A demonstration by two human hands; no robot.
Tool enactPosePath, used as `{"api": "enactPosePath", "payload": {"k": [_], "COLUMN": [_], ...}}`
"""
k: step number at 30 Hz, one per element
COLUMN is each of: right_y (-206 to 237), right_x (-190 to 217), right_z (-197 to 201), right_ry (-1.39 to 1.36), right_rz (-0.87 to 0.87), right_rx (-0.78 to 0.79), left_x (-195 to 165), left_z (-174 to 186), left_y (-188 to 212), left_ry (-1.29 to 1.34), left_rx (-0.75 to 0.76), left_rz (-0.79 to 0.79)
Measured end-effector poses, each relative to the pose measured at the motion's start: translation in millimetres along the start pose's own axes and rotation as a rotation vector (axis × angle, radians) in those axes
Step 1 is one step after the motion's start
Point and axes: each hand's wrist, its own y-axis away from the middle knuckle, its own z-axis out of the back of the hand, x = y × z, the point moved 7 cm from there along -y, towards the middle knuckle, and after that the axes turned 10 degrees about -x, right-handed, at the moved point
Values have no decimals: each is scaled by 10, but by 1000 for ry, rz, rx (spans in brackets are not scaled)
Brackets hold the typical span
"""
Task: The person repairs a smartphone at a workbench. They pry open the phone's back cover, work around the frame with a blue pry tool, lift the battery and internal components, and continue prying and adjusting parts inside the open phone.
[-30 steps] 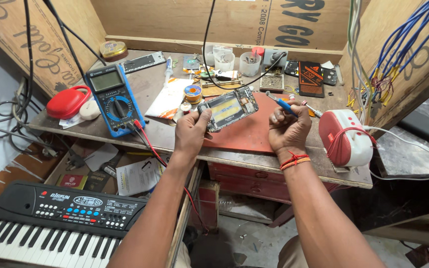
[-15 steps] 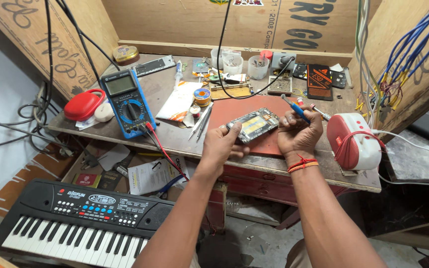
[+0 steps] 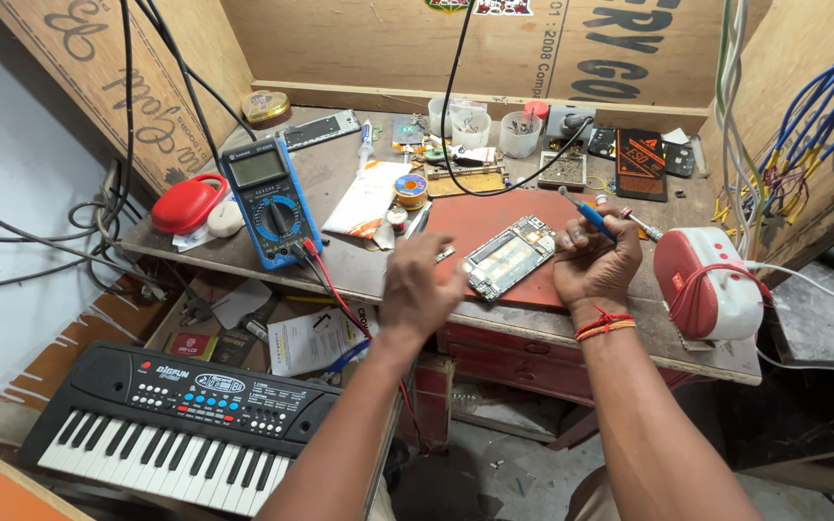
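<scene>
An opened phone (image 3: 510,257) with its back cover off lies on a red mat (image 3: 494,227) on the wooden bench. My left hand (image 3: 421,287) hovers just left of the phone, fingers spread, holding nothing. Just right of the phone, my right hand (image 3: 595,266) is closed around a blue-handled screwdriver (image 3: 586,212) whose tip points up and to the left. A red thread band circles that wrist.
A blue multimeter (image 3: 267,203) with red and black leads lies left of the mat, beside a red case (image 3: 187,204). A red and white speaker (image 3: 711,285) stands at the right edge. Small cups (image 3: 518,132) of parts line the back. A black toy keyboard (image 3: 180,415) sits below.
My left hand has let go of the phone and drawn back to the left with its fingers spread. The phone now rests flat on the mat. My right hand still holds the screwdriver.
</scene>
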Motion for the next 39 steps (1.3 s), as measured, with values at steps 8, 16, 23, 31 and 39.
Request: {"api": "enactPosePath", "payload": {"k": [8, 16, 23, 31, 39], "right_y": [33, -15, 20, 109, 41], "right_x": [31, 267, 313, 162, 119], "right_z": [-75, -344, -527, -653, -605], "right_ry": [-11, 713, 1326, 1357, 1346], "right_rz": [24, 346, 766, 779, 672], "right_rx": [-39, 48, 131, 323, 243], "left_x": [-220, -246, -159, -68, -33], "left_z": [-364, -370, -399, -404, -377], "left_y": [-44, -62, -58, -63, -65], "left_ry": [3, 10, 14, 35, 38], "left_rx": [110, 161, 190, 179, 178], "left_rz": [-63, -92, -73, -76, -102]}}
